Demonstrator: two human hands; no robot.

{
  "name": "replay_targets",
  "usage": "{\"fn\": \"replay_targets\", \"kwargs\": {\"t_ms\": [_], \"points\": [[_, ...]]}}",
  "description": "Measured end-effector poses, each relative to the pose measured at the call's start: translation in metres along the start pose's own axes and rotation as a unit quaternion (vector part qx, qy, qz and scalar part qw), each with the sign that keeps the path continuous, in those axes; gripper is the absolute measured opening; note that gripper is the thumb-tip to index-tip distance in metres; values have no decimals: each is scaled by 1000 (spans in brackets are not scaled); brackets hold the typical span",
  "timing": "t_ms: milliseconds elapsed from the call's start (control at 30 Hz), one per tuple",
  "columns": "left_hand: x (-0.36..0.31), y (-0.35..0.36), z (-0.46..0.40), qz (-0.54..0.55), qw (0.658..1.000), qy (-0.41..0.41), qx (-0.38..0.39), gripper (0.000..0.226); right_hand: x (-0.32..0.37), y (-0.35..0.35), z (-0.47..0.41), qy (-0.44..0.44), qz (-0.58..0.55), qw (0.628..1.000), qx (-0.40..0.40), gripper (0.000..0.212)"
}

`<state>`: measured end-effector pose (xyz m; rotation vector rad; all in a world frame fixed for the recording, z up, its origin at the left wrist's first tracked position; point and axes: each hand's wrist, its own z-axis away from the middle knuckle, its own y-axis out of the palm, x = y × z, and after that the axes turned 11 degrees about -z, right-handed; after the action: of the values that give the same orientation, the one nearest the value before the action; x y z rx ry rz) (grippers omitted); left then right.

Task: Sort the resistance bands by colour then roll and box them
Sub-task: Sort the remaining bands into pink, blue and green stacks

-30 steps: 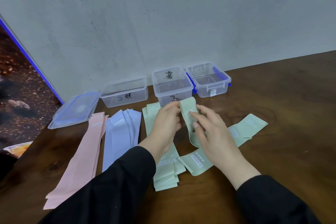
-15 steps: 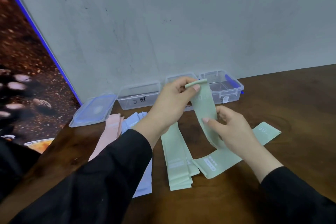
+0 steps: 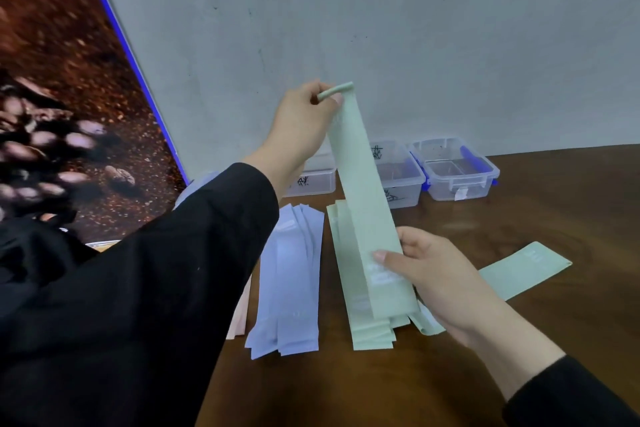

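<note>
Wooden table (image 3: pixel 519 340) fills the lower view, dark brown, running back to a grey wall (image 3: pixel 381 28), with a coffee-bean poster (image 3: pixel 59 97) leaning at the left. Black sleeve (image 3: pixel 138 288) sweeps across the left foreground, hiding most of the pink bands (image 3: pixel 239 319), just a sliver showing at its edge. Beside those, the blue bands (image 3: pixel 291 274) lie stacked lengthwise, and just right of them the green stack (image 3: pixel 356 315), also lengthwise. Up off the table goes the held green band (image 3: pixel 360 198), stretched taut in front of the stack. The left hand (image 3: pixel 304 121) is raised high, fingers curled round the band's top loop. The right hand (image 3: pixel 440 274) sits low, thumb pinching the band's lower part near its white print. One more green band (image 3: pixel 523 267) lies flat and angled to the right, partly behind that hand. Against the wall, three clear boxes: the left box (image 3: pixel 313 177) half hidden by the arm, the middle box (image 3: pixel 398 177) with black scribbles, the right box (image 3: pixel 457 170) with blue clips. All three look unfilled.
</note>
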<state>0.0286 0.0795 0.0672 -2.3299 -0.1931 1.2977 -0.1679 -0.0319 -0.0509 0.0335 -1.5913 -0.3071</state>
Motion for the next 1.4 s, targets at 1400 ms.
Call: {"fn": "replay_targets", "kwargs": {"t_ms": [1400], "points": [[60, 81, 127, -215, 935, 69, 272, 44, -20, -61, 23, -9, 387, 911, -145, 15]]}}
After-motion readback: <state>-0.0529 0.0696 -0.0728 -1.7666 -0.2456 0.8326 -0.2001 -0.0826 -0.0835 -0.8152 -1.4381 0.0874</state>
